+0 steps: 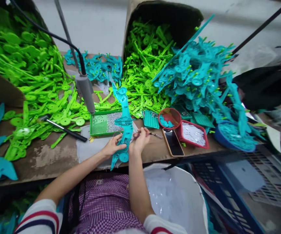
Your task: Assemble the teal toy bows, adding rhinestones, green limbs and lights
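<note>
A long teal plastic piece (126,113) stands tilted in front of me, its lower end near the table's front edge. My left hand (113,145) grips it near the lower end, thumb across its face. Just right of the piece, my right hand (141,139) has its fingers curled round a thin tool (155,135) whose metal tip points right. Behind the piece lies a green tray (101,125) of small metal parts, partly covered by it.
Green plastic parts (43,81) are heaped at the left and middle, teal parts (196,71) at the right. A hammer (64,129), phone (173,143), red basket (205,143), red bowl (169,117) and blue bowl (235,136) lie around. A grey hanging tool (85,92) is above the tray.
</note>
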Available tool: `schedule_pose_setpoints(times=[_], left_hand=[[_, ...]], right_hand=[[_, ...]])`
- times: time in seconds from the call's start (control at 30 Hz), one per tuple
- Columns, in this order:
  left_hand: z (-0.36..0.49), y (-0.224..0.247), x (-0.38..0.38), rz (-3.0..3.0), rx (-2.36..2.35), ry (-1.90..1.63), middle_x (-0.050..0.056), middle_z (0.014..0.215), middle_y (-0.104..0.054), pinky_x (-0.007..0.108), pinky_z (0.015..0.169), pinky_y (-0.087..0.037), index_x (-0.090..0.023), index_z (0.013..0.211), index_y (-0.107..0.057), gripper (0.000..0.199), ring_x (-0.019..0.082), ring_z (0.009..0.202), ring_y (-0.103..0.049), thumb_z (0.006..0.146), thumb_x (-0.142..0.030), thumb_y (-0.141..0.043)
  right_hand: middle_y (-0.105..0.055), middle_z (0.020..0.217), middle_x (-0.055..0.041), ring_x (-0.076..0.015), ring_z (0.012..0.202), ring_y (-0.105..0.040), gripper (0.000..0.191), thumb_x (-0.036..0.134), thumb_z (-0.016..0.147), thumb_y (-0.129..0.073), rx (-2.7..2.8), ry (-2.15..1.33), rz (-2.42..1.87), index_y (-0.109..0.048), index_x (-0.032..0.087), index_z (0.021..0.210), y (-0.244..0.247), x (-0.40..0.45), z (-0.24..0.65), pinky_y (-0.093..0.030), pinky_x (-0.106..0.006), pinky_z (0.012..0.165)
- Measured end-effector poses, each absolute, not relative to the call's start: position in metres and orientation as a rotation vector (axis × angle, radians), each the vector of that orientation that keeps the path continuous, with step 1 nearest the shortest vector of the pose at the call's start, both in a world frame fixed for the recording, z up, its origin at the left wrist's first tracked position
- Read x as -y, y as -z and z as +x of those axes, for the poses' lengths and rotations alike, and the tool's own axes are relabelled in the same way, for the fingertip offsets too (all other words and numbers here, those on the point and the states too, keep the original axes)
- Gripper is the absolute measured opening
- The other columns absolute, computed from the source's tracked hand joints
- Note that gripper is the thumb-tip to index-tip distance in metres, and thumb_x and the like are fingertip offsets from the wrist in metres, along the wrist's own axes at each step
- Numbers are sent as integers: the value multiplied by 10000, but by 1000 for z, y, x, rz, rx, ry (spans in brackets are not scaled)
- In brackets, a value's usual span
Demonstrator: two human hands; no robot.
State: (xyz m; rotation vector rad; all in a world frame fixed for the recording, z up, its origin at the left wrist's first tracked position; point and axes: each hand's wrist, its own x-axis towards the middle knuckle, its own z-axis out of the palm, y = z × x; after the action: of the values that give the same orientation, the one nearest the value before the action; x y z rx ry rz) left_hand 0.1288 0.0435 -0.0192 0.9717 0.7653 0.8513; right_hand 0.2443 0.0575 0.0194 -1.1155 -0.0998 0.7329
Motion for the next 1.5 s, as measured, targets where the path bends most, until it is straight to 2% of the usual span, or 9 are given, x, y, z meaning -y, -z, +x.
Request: schedule_pose_setpoints(times=[0.23, 0.4, 0.53, 0.63, 0.73, 1.0, 1.13, 1.3, 1.5], left_hand=[[112, 22, -65, 908, -815, -944, 130, 1258, -647, 307, 735, -574, -192, 1294, -517, 810, 265, 971, -692, 604, -448, -857], [106, 26, -72, 860, -877, -930, 106, 1097, -702, 288, 606, -579, -186, 1336, -472, 870, 237, 789, -716, 604, -471, -848], [105, 35, -69, 869, -898, -883, 132, 1132, -698, 298, 640, -586, -171, 1363, -446, 894, 245, 821, -719, 619, -481, -833], [108, 40, -69, 926, -912, -854, 144, 1148, -696, 342, 705, -591, -150, 1395, -429, 937, 262, 844, -720, 619, -497, -823], [110, 42, -70, 984, -930, -847, 134, 1124, -703, 382, 745, -587, -137, 1416, -422, 981, 279, 847, -720, 606, -521, -818], [106, 44, -69, 1048, -970, -839, 154, 1258, -642, 371, 816, -566, -130, 1416, -440, 953, 307, 1028, -674, 630, -530, -802], [108, 43, -68, 1039, -959, -807, 164, 1241, -648, 373, 753, -578, -129, 1447, -393, 1001, 299, 934, -702, 632, -550, -793], [108, 43, -69, 1051, -947, -783, 132, 1122, -698, 376, 714, -587, -139, 1479, -346, 1038, 283, 838, -720, 638, -555, -789], [108, 45, -71, 1113, -963, -820, 164, 1365, -572, 415, 891, -552, -142, 1417, -444, 948, 348, 1169, -607, 639, -562, -784]], right_hand=[[-529, 586, 103, -65, 422, -421, 287, 270, 663, -613, 188, -1071, -1355, -481, 224, 914, 13, -65, 235, -334, -190, 419], [-641, 958, -35, -119, 617, -571, 480, 540, 775, -550, 424, -963, -1479, -527, 208, 1121, 11, -61, 247, -388, -231, 472], [-627, 1167, -117, -213, 1005, -607, 474, 539, 801, -558, 797, -512, -1639, -596, 188, 1117, 15, -43, 283, -499, -339, 811], [-620, 1248, -158, -254, 1192, -543, 411, 464, 852, -541, 1063, -195, -1751, -625, 173, 1129, 18, -54, 312, -407, -444, 1019], [-585, 1355, -179, -292, 1309, -477, 401, 383, 863, -553, 1370, -97, -1915, -622, 172, 1197, 22, -79, 334, -315, -523, 1088], [-703, 1207, -122, -236, 1195, -612, 318, 186, 896, -424, 1798, -94, -1879, -684, 196, 1078, 42, -48, 379, -288, -522, 1112], [-731, 1134, -115, -246, 1121, -650, 250, 223, 879, -474, 1818, -161, -1760, -707, 198, 967, 41, -33, 391, -379, -500, 1052], [-731, 1086, -93, -224, 1020, -658, 268, 267, 912, -464, 1615, -116, -1795, -694, 211, 1039, 17, -73, 403, -477, -407, 927], [-701, 1060, -142, -247, 940, -649, 258, 203, 906, -483, 1660, -86, -2187, -714, 154, 1010, -1, -132, 416, -461, -351, 838]])
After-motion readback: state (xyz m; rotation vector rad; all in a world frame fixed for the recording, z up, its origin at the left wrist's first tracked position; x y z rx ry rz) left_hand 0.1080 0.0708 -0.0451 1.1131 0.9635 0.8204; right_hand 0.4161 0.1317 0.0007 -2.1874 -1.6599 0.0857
